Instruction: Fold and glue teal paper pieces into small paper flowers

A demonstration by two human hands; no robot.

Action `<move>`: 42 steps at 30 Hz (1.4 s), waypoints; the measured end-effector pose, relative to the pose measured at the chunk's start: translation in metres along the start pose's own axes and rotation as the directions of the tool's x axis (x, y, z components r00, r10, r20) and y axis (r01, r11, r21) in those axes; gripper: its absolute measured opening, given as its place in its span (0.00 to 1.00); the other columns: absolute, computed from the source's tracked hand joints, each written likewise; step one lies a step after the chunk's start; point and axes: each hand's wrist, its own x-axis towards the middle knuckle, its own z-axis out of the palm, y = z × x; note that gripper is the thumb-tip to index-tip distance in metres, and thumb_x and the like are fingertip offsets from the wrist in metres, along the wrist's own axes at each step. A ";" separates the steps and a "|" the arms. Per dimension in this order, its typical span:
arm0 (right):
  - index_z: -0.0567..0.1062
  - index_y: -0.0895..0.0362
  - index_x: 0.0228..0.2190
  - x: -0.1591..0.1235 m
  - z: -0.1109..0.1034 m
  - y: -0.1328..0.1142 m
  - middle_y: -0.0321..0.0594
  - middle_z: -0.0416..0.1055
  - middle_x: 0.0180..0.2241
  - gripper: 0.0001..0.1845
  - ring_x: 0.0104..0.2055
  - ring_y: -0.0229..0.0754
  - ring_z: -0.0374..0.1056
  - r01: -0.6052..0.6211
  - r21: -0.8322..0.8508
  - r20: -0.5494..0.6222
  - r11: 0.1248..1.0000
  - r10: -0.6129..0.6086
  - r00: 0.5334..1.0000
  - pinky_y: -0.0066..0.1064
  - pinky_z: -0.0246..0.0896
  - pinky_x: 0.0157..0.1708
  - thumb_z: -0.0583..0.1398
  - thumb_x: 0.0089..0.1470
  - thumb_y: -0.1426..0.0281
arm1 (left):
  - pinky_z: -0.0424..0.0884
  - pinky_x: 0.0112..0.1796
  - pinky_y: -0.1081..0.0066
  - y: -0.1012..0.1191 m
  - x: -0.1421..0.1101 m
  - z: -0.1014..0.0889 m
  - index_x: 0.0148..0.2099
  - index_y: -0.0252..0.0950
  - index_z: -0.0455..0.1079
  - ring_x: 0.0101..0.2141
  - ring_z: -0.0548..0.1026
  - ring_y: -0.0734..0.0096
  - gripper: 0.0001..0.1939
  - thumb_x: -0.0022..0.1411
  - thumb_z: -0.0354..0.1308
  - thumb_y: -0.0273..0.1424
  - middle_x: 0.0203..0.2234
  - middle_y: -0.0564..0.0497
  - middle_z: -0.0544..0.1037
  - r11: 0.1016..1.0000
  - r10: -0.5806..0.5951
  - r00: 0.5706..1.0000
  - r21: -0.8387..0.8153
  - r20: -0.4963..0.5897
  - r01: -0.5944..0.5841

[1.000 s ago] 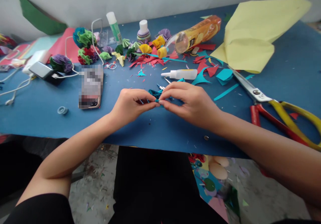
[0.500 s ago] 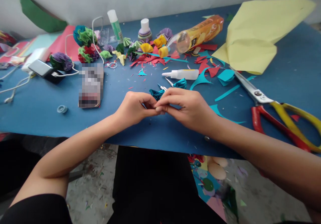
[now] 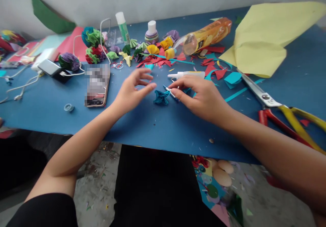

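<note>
My left hand (image 3: pixel 133 93) hovers over the blue table with its fingers apart and nothing in them. My right hand (image 3: pixel 200 93) is pinched at a slim white-and-blue pen (image 3: pixel 171 92), thumb and fingertips on it. Between the hands a crumpled teal paper flower (image 3: pixel 161 97) rests on the table, close to the pen. A second teal piece is mostly hidden behind my right fingers. Just beyond that hand lies a clear glue bottle (image 3: pixel 188 74) with a pointed nozzle, on its side.
Large scissors (image 3: pixel 267 99) with red and yellow handles lie at right, near yellow paper (image 3: pixel 259 40). A phone (image 3: pixel 98 88) and small grey cap (image 3: pixel 68 107) are at left. Paper flowers, red scraps (image 3: pixel 158 62), a glue stick (image 3: pixel 122 26) and an orange bottle (image 3: pixel 209 35) line the back.
My hands have parted: the left moved up and left and opened, the right shifted onto the pen. The teal flower now shows between them. The view has shifted slightly.
</note>
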 end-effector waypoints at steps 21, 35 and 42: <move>0.76 0.58 0.34 -0.001 0.000 -0.002 0.41 0.75 0.32 0.12 0.33 0.40 0.70 0.028 0.072 0.074 0.997 -0.033 0.997 0.31 0.64 0.34 0.56 0.59 0.64 | 0.69 0.26 0.77 0.007 -0.011 0.005 0.42 0.31 0.73 0.23 0.74 0.77 0.12 0.61 0.56 0.34 0.23 0.51 0.77 1.000 0.005 0.962 -0.013 0.274 -0.002; 0.77 0.55 0.34 0.018 -0.030 0.028 0.44 0.77 0.34 0.10 0.33 0.45 0.71 -0.139 -0.220 0.070 0.966 0.158 0.985 0.36 0.62 0.32 0.57 0.54 0.65 | 0.62 0.21 0.78 0.002 -0.006 0.007 0.36 0.32 0.74 0.18 0.66 0.80 0.10 0.60 0.56 0.33 0.19 0.53 0.76 1.000 0.020 0.991 -0.008 0.134 -0.019; 0.78 0.56 0.33 0.018 -0.035 0.026 0.46 0.77 0.34 0.15 0.36 0.50 0.71 -0.235 -0.339 -0.043 0.911 0.235 0.971 0.37 0.57 0.30 0.52 0.58 0.67 | 0.64 0.23 0.78 0.002 -0.005 0.007 0.36 0.32 0.73 0.18 0.68 0.80 0.08 0.59 0.56 0.32 0.19 0.53 0.75 1.000 0.013 0.996 -0.018 0.091 -0.011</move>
